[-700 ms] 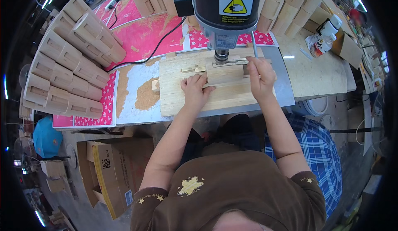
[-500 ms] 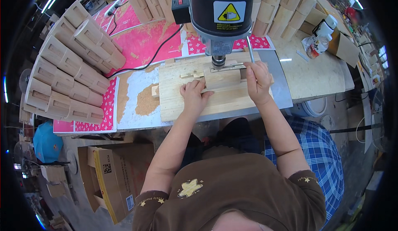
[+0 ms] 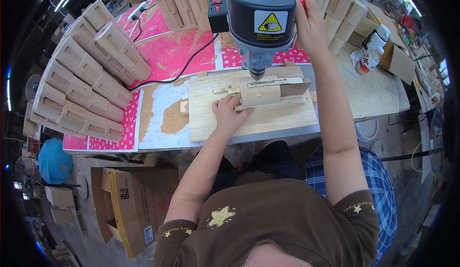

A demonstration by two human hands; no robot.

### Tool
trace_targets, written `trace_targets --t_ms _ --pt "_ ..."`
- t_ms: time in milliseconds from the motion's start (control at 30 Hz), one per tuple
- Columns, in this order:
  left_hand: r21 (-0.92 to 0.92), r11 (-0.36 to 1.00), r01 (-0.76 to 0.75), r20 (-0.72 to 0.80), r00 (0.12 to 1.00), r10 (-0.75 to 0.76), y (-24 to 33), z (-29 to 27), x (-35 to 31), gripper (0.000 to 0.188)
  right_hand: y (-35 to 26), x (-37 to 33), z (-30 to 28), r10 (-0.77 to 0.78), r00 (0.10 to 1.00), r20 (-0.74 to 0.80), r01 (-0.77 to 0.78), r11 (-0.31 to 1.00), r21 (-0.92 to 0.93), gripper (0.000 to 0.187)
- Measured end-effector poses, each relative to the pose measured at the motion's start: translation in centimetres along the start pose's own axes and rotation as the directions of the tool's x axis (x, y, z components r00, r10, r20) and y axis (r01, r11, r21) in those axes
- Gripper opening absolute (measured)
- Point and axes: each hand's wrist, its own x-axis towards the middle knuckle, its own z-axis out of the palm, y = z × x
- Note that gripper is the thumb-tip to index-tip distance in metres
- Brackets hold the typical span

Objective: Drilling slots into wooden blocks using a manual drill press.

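Note:
A pale, rounded wooden block (image 3: 260, 96) lies in a wooden jig under the chuck (image 3: 257, 73) of a dark drill press (image 3: 261, 13). My left hand (image 3: 229, 115) steadies the block's left end, index finger at its corner and thumb stretched along the near side. On the jig's base board (image 3: 211, 128) the wrist rests low. My right hand (image 3: 309, 20) is raised beside the press head, its fingers wrapped round the red knob (image 3: 301, 0) of the feed lever. Most of the lever is hidden behind hand and head. The drill tip is too small to tell whether it touches the block.
Stacked slotted wooden cylinders (image 3: 79, 85) stand at the left, with more behind the press. A black cable (image 3: 184, 66) crosses the pink, sawdust-strewn covering. Bottles (image 3: 371, 56) and an open carton (image 3: 400, 56) are at the right. A cardboard box (image 3: 139, 204) sits below the table.
My right hand has gone up and away from the jig with the lever, uncovering the jig's right end. The chuck appears slightly higher. My left hand stays at the block.

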Motion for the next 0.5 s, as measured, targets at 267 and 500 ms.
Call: trace_targets --t_ms 267,500 --pt "-0.001 0.995 -0.101 -0.083 0.992 0.100 -0.6 -0.6 0.6 0.042 1.4 -15.8 -5.1 0.259 0.764 0.590 0.035 0.898 -0.439 0.025" --pt "-0.210 0.963 -0.171 -0.204 0.971 0.128 -3.2 -7.2 -2.7 0.023 0.8 -15.9 -5.7 0.205 0.775 0.598 0.116 0.884 -0.453 0.033"
